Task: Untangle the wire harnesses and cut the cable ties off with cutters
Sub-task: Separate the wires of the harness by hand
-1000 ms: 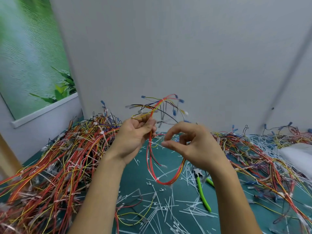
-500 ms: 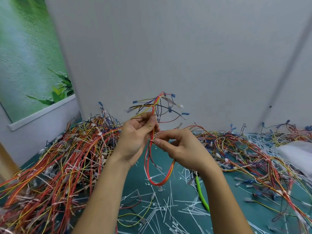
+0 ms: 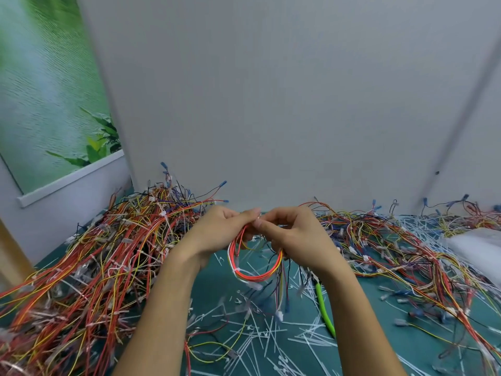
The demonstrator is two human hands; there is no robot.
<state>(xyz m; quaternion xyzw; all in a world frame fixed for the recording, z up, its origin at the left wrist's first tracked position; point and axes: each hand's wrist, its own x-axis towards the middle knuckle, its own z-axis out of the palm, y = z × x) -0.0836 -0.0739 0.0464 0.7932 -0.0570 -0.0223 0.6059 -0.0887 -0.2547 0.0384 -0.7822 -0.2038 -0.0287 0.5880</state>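
Grey partition (image 3: pixel 271 104) behind a green bench (image 3: pixel 406 346). A large heap of red, orange and yellow harnesses (image 3: pixel 89 267) covers the bench's left side, and a thinner spread (image 3: pixel 393 245) covers its right. Cut cable ties (image 3: pixel 271 340) litter the middle, where the green-handled cutters (image 3: pixel 324 308) lie partly hidden behind the right forearm. Compared with half a second earlier, both hands sit lower and closer together; the held harness's connector ends, then fanned upward, now hang below. Left grip (image 3: pixel 217 234) and right grip (image 3: pixel 295 237) meet fingertip to fingertip above the bench. Each is curled, pinching the top of the looped harness (image 3: pixel 254 275), which dangles between the wrists.
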